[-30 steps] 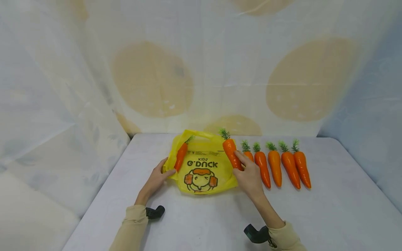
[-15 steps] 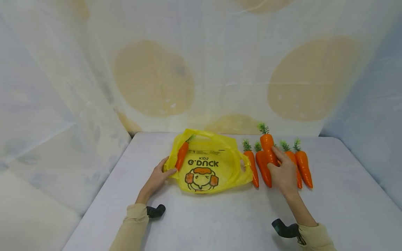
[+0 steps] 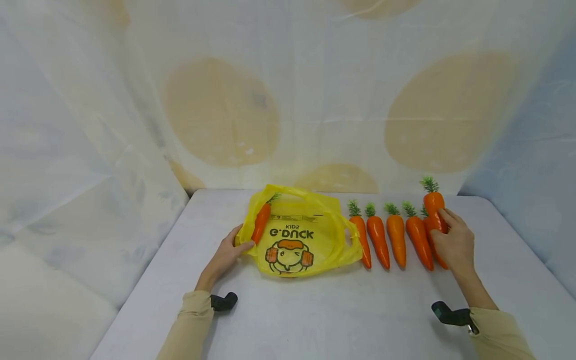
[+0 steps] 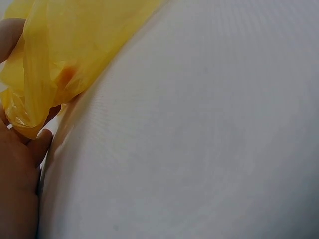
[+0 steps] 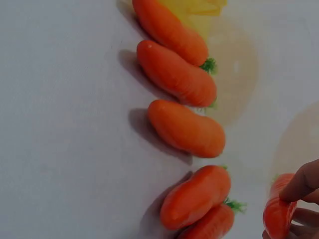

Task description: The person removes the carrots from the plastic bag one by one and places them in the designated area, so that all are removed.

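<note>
My left hand [image 3: 227, 254] grips the left edge of a yellow plastic bag [image 3: 330, 217] with a printed duck face; in the left wrist view the film bunches between thumb and fingers. Near that hand a carrot [image 3: 261, 222] with green leaves lies at the bag's left side. My right hand [image 3: 456, 243] holds another carrot [image 3: 434, 204], leaves up, pinched between thumb and fingers. This carrot overlaps the rightmost carrot [image 3: 440, 256] of a row and hides part of it. In the right wrist view the held carrot [image 5: 275, 214] appears raised beside the others.
Several carrots [image 3: 378, 241] lie side by side right of the bag, tips toward me. The bag's right handle [image 3: 355, 247] overlaps the nearest carrot. The white table [image 3: 315, 320] ends at a patterned curtain [image 3: 333, 100] behind. A black wrist mount [image 3: 450, 315] sticks out from each wrist.
My right hand has carried its carrot right, from above the bag across the row to its far right end. The bag's right handle has spread out. My left hand stays put.
</note>
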Demonstrator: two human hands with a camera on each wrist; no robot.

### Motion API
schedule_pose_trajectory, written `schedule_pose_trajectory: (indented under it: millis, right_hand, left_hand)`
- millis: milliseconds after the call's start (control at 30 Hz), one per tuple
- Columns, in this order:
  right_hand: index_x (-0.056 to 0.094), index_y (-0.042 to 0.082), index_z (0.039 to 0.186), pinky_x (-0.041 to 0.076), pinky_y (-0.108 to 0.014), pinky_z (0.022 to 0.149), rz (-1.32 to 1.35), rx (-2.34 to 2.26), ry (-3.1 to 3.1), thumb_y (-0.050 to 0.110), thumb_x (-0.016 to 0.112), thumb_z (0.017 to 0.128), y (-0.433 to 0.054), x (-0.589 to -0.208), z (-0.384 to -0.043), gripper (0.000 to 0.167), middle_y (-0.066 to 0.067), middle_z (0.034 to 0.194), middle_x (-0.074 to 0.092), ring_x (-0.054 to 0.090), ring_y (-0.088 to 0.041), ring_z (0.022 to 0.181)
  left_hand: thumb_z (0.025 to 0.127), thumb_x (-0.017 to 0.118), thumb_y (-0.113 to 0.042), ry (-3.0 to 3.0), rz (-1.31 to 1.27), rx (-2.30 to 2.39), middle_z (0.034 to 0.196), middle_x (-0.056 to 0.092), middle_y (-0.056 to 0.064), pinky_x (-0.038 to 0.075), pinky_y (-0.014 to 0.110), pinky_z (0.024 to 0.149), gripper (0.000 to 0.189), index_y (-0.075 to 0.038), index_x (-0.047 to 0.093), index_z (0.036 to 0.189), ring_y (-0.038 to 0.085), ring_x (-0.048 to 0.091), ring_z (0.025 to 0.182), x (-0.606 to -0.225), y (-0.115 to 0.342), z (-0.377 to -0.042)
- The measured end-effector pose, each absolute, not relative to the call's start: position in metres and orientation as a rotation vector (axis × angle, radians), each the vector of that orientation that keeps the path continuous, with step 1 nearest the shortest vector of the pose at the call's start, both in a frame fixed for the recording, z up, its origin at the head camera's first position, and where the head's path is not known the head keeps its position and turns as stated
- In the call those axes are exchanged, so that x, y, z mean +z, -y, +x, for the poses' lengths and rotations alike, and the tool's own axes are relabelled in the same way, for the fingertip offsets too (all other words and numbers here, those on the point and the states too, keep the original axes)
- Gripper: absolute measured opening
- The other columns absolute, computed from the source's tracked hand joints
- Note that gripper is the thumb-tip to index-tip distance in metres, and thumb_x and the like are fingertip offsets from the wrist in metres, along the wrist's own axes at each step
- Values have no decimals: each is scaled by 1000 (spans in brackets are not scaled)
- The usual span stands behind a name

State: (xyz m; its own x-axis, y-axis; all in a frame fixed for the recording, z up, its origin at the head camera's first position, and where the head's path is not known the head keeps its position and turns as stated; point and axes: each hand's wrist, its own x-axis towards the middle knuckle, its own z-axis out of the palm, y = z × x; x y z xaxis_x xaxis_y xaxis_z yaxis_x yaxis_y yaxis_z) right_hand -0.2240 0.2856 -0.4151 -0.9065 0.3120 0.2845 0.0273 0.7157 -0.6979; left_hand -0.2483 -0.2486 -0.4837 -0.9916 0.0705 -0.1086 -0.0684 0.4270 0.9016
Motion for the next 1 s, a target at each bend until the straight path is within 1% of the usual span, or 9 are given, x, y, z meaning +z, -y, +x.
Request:
schedule_pose_trajectory:
  millis: [133, 300, 433, 567, 667, 833, 1000]
  right_hand:
    - [33, -8, 148, 31, -66, 107, -298, 1000, 2579, 0, 44, 88, -301, -428, -227, 62, -32, 152, 32, 32, -55, 135]
    - [32, -10, 147, 28, -68, 107, -335, 985, 2599, 3, 45, 91, -315, -437, -227, 59, -37, 149, 31, 30, -58, 134]
    - [33, -10, 147, 29, -67, 107, -385, 977, 2610, 6, 48, 94, -323, -441, -227, 57, -39, 147, 32, 30, -58, 133]
    - [35, -13, 144, 32, -67, 104, -376, 940, 2635, 5, 49, 94, -328, -445, -226, 55, -41, 142, 37, 35, -59, 128]
    - [37, -16, 142, 33, -68, 102, -389, 927, 2660, 5, 49, 93, -332, -448, -225, 54, -42, 138, 39, 37, -59, 125]
    - [33, -15, 143, 35, -67, 102, -479, 952, 2731, 4, 47, 92, -337, -452, -224, 57, -43, 140, 37, 37, -59, 126]
    - [34, -18, 141, 32, -67, 104, -404, 900, 2816, 3, 48, 88, -339, -455, -226, 59, -45, 138, 35, 34, -60, 126]
  left_hand:
    - [92, 65, -44, -2531, 7, 1630, 157, 33, 9, 21, 56, 118, 79, -21, 25, 157, 29, 33, 141, -483, 249, -248]
    - [92, 65, -43, -2535, -1, 1629, 157, 34, 8, 22, 55, 118, 79, -22, 25, 157, 29, 34, 140, -483, 249, -248]
    - [92, 65, -43, -2536, 7, 1632, 156, 36, 8, 22, 55, 118, 78, -22, 26, 157, 28, 35, 139, -484, 250, -249]
    - [92, 66, -43, -2541, 5, 1630, 156, 36, 8, 23, 55, 118, 79, -22, 26, 157, 28, 35, 139, -484, 250, -250]
    - [92, 66, -42, -2540, 11, 1632, 156, 36, 8, 23, 55, 118, 78, -22, 26, 156, 28, 35, 139, -484, 250, -249]
    - [92, 65, -43, -2532, 29, 1641, 155, 37, 8, 24, 54, 118, 78, -22, 27, 156, 28, 36, 138, -484, 250, -248]
    - [92, 66, -44, -2536, 18, 1634, 155, 37, 8, 24, 55, 118, 78, -23, 27, 156, 28, 36, 138, -484, 250, -248]
